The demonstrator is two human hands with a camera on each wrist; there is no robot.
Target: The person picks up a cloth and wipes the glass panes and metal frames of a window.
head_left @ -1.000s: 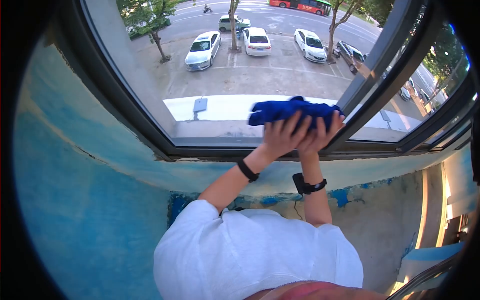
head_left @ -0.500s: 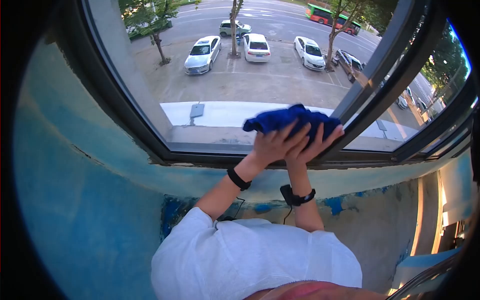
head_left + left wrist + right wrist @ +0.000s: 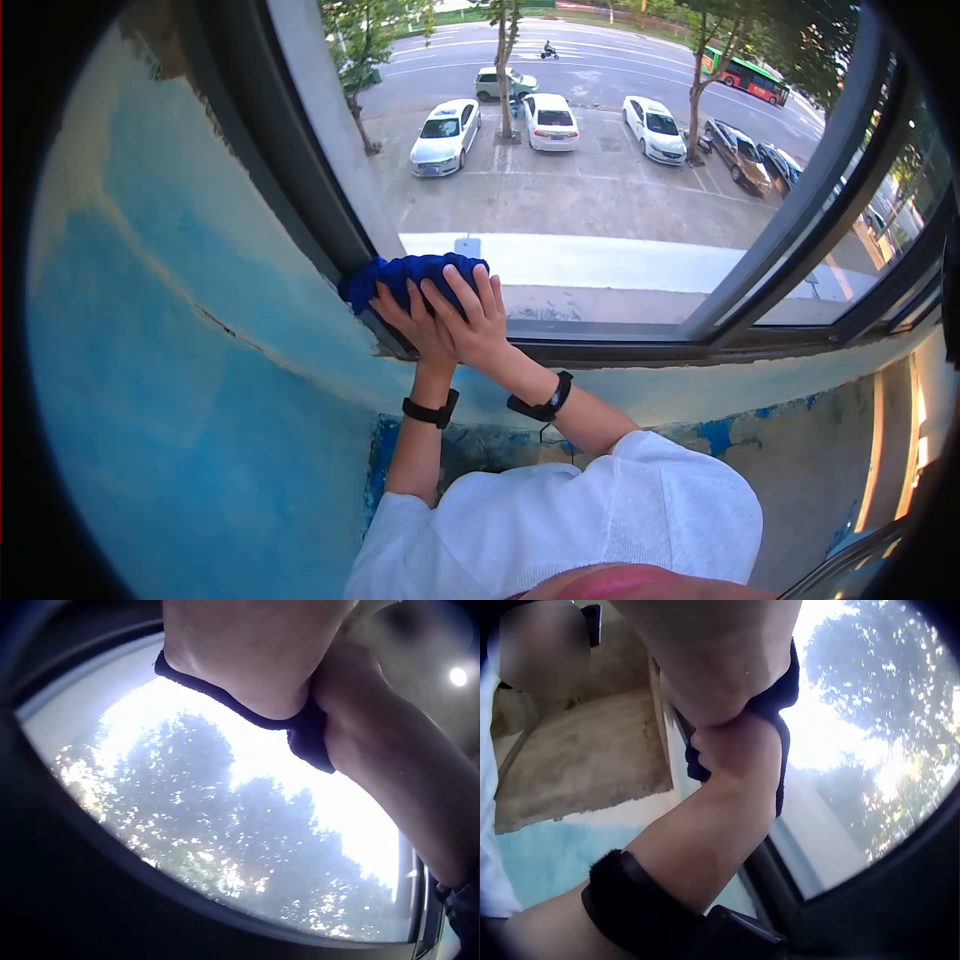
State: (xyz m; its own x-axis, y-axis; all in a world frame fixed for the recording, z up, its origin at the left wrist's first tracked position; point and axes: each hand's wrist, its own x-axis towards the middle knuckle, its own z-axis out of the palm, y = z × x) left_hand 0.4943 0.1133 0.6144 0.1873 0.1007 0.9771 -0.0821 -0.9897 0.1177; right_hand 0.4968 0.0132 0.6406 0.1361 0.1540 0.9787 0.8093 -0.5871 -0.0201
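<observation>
A bunched blue cloth [image 3: 420, 272] lies against the glass in the lower left corner of the window, its end touching the dark frame [image 3: 310, 200]. My left hand [image 3: 417, 322] presses on it with fingers spread and extended. Beside and partly over it, my right hand [image 3: 478, 325] presses the same cloth with straight fingers. The hands overlap near the thumbs, which are partly hidden. In the left wrist view the cloth's dark edge [image 3: 217, 694] shows beneath the hand. Cloth [image 3: 786, 686] also peeks out around both hands in the right wrist view.
A blue-painted wall [image 3: 180, 380] with flaking edges borders the frame at left and continues below the sill. At right stand the sliding window's upright bars [image 3: 800, 240]. Outside, beyond the glass, are a white ledge [image 3: 600, 255], parked cars [image 3: 445, 140] and trees.
Both hands and the cloth have swept left across the glass, from near the right upright to the left corner. The head view has turned left as well.
</observation>
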